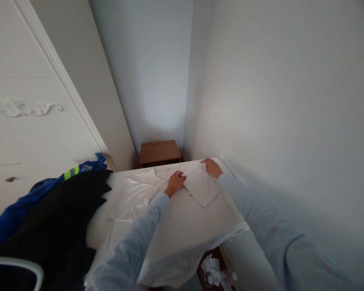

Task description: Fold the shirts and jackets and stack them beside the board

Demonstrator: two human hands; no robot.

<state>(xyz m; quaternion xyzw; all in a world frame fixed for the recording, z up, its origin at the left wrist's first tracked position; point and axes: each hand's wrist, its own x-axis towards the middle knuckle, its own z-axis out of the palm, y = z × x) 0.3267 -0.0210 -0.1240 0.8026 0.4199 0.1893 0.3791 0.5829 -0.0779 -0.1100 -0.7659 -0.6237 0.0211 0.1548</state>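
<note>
Both hands are well apart at a white cloth piece (202,189), which lies flat on the far right part of the counter (182,218). Right hand (212,167): fingertips at the cloth's far right edge, palm down; whether they pinch it, cannot tell. Left hand (175,182): at the cloth's left side, fingers curled toward the thumb; cannot tell if any fabric is caught between. One corner of the cloth points back toward the wearer. Small dark speck near its lower left edge.

Left of the left hand, a second white piece (133,198), creased, shiny in spots near its lower edge. Whether the two pieces join behind the hand is unclear. White cover over the counter, its near edge (172,266) hanging loose. Light blue sleeves (139,238) on both arms.

Farther left: black garment (66,214) heaped beside the white piece, blue garment (15,214) behind it with a yellow-green and grey band. White curved bar (21,262) at lower left.

Beyond the counter, a low brown wooden table (160,151) in the wall corner. White wardrobe (45,101) at left, carved scroll on its front. Crumpled white scraps (212,266) below the counter.
</note>
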